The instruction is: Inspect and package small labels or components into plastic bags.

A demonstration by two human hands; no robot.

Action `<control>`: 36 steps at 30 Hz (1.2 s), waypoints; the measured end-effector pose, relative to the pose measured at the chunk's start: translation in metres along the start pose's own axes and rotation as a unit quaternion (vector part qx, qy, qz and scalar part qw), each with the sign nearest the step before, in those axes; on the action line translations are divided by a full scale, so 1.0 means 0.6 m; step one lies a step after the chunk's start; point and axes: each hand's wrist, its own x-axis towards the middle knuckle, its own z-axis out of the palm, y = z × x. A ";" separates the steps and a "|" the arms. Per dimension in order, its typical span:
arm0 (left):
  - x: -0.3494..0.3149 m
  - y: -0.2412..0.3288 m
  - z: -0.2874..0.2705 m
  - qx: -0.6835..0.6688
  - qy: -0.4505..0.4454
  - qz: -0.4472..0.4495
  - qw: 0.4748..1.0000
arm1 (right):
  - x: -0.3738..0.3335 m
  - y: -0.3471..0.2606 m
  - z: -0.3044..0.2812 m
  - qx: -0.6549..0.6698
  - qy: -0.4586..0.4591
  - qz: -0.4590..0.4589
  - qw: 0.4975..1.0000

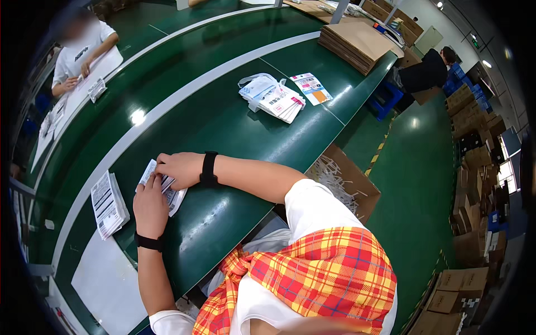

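Observation:
My left hand (151, 207) and my right hand (183, 169) meet over a small stack of white printed packets (177, 200) on the green table. The fingertips of both hands are bent together at its upper side, closed on it. My hands and fingers cover much of this stack. Just left of my left hand lies another pile of white packets (107, 205) with dark print. Farther off to the right, a bundle of white packets (273, 97) partly in clear plastic rests beside a flat printed card (311, 89) with an orange patch.
The green table (234, 145) has a grey rail along its far side. A white sheet (109, 285) lies at lower left, flat cardboard (357, 42) at the far right. A box of paper strips (340, 181) stands below the near edge. Two other people are farther off.

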 end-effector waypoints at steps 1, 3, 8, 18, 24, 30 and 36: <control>-0.001 -0.001 -0.002 0.006 -0.008 -0.005 1.000 | 0.001 -0.005 0.000 0.000 0.003 0.000 1.000; -0.002 0.001 -0.006 -0.004 -0.014 -0.011 1.000 | -0.001 -0.008 0.004 0.002 0.004 0.000 1.000; -0.008 0.009 -0.014 -0.037 -0.001 -0.016 0.999 | -0.005 -0.013 0.002 -0.022 -0.001 0.010 1.000; -0.004 -0.002 -0.016 -0.047 0.025 -0.011 0.999 | -0.010 0.014 -0.004 0.024 0.009 -0.021 0.999; -0.010 -0.023 -0.004 0.001 0.042 -0.071 0.997 | -0.006 -0.008 -0.037 0.028 -0.032 -0.018 0.999; -0.018 -0.019 0.011 0.022 -0.062 -0.068 0.995 | -0.007 -0.018 -0.025 0.049 -0.063 -0.024 0.997; 0.021 0.003 0.052 0.042 -0.051 -0.058 0.996 | -0.018 -0.003 -0.034 0.046 -0.095 0.004 0.994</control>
